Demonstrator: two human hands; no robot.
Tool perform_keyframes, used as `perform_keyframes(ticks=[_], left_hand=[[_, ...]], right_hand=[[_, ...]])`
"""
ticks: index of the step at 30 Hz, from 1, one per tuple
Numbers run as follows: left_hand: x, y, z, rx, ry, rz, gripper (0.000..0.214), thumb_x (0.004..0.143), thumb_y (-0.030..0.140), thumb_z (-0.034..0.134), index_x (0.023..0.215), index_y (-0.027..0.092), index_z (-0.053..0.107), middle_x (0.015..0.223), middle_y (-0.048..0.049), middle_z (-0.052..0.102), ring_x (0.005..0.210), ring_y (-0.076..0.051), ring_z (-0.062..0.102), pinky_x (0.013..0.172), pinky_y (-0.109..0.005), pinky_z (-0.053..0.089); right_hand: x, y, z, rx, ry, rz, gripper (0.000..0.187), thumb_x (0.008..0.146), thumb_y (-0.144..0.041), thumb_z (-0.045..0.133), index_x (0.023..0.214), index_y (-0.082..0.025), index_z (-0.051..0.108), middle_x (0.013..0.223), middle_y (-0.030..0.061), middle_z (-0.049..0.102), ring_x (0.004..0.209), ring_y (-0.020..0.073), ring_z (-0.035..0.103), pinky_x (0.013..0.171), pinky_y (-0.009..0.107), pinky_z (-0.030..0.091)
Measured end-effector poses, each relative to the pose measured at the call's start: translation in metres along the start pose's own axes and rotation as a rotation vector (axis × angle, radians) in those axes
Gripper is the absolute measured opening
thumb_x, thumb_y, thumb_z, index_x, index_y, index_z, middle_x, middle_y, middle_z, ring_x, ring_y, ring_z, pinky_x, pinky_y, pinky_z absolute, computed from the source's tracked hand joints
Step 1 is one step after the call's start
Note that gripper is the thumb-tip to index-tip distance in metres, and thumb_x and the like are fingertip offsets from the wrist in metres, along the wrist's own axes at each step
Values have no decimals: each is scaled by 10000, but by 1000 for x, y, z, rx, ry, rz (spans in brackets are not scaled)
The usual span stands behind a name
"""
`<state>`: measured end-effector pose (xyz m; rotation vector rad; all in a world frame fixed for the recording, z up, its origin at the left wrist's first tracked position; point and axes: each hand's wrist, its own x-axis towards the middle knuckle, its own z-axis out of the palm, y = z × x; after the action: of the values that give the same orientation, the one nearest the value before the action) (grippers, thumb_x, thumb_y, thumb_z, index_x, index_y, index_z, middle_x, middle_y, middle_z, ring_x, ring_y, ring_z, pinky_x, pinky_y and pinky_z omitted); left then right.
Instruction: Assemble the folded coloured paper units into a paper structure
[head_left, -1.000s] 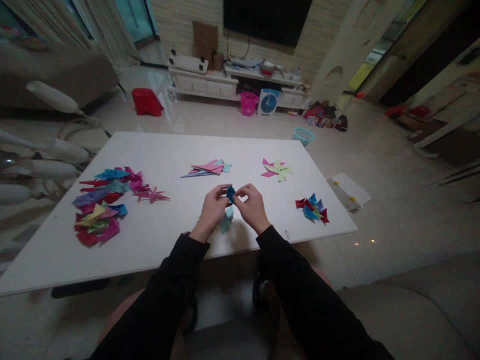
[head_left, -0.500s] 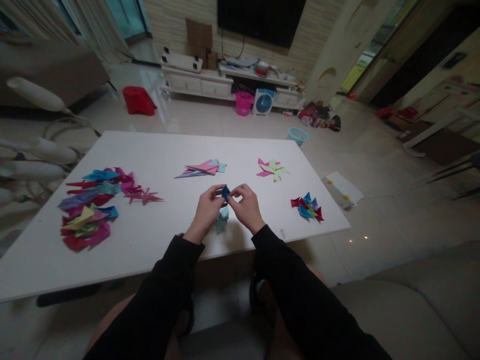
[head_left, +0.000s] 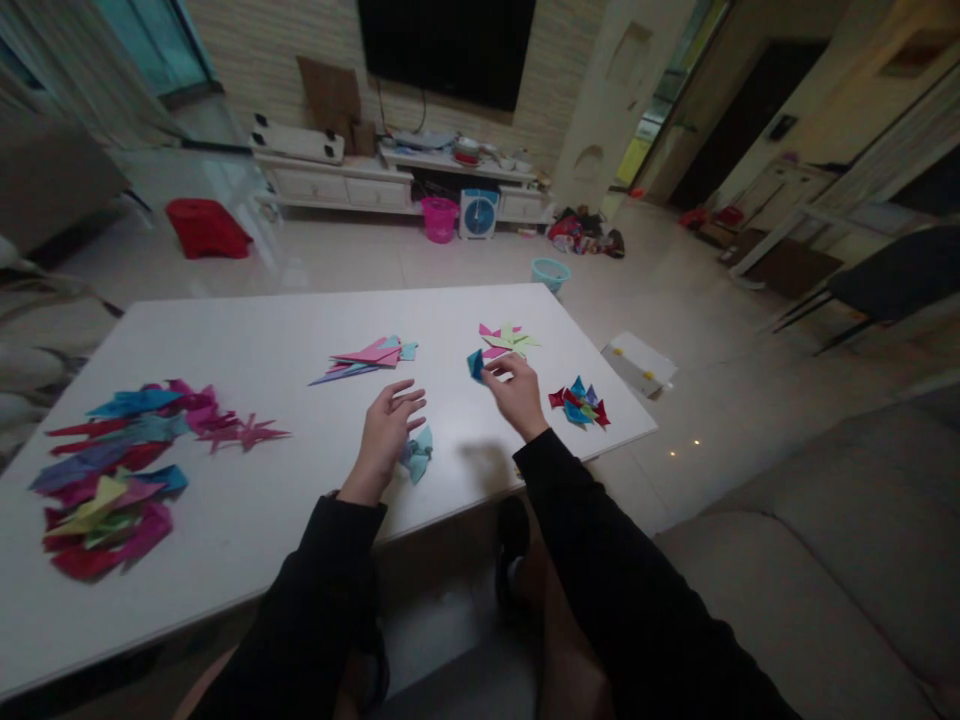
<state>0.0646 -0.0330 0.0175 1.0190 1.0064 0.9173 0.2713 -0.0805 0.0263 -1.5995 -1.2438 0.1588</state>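
Note:
Between the thumb and fingers of my right hand (head_left: 517, 395) is a small blue folded paper piece (head_left: 475, 365), held above the table. My left hand (head_left: 390, 430) is open and holds nothing, its fingers loosely spread. Just below it on the white table lies a light-blue origami piece (head_left: 421, 455), partly hidden by that hand. Close behind my right hand rest green and pink folded papers (head_left: 508, 338). To its right is a small pile of red, blue and green folded pieces (head_left: 580, 402).
On the table's left lies a large heap of colourful origami (head_left: 112, 480), with a pink star-shaped piece (head_left: 251, 432) beside it. Pink and blue pointed paper strips (head_left: 371, 357) lie in the middle. The white table (head_left: 247, 340) ends near my knees. A teal basket (head_left: 551, 272) stands beyond it.
My hands have moved apart. The left let go of the blue paper piece and opened; the right carried it away to the right. The view has turned to the right.

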Motion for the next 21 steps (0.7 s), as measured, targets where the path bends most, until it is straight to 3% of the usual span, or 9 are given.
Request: perform_keyframes(ticks=[4,6,9,11,15,21], left_hand=[[-6,8,-3,-19,-14,-4,432,688,267,709,1112,205,652,1183,-116,709,1079,-241,680,836,-356,567],[-9,10,-6,-31,-8,4,421,685,261,708,1099,203,656,1179,-111,710,1069,-236,684,836,-352,568],[-10,13,-11,-43,10,12,404,682,256,704,1080,201,661,1156,-105,717,1041,-226,692,824,-339,567],[-9,14,-14,-48,18,16,391,681,260,703,1066,201,664,1146,-102,719,1027,-222,695,813,-331,568],[-8,15,-15,-53,26,22,381,683,264,699,1057,205,667,1147,-96,720,1018,-218,699,804,-326,572],[-7,13,-16,-27,30,20,375,687,269,698,1055,199,672,1147,-102,723,1018,-222,702,797,-326,575]], right_hand=[[28,56,-81,-321,49,153,145,811,-294,647,811,-171,724,880,50,725,811,177,654,788,292,512],[36,85,-126,-598,5,343,185,830,-294,612,869,-173,747,900,51,750,835,173,665,778,262,499],[37,120,-187,-751,1,504,168,790,-224,622,831,-129,754,849,98,760,812,202,673,741,271,487],[31,138,-215,-824,-16,595,113,738,-181,657,766,-122,749,805,113,754,803,216,673,738,278,485],[14,166,-232,-908,-61,734,62,712,-151,692,739,-134,744,794,115,745,804,221,678,747,286,484],[6,196,-212,-935,-100,777,107,781,-141,672,774,-87,764,861,207,733,807,205,671,693,298,421]])
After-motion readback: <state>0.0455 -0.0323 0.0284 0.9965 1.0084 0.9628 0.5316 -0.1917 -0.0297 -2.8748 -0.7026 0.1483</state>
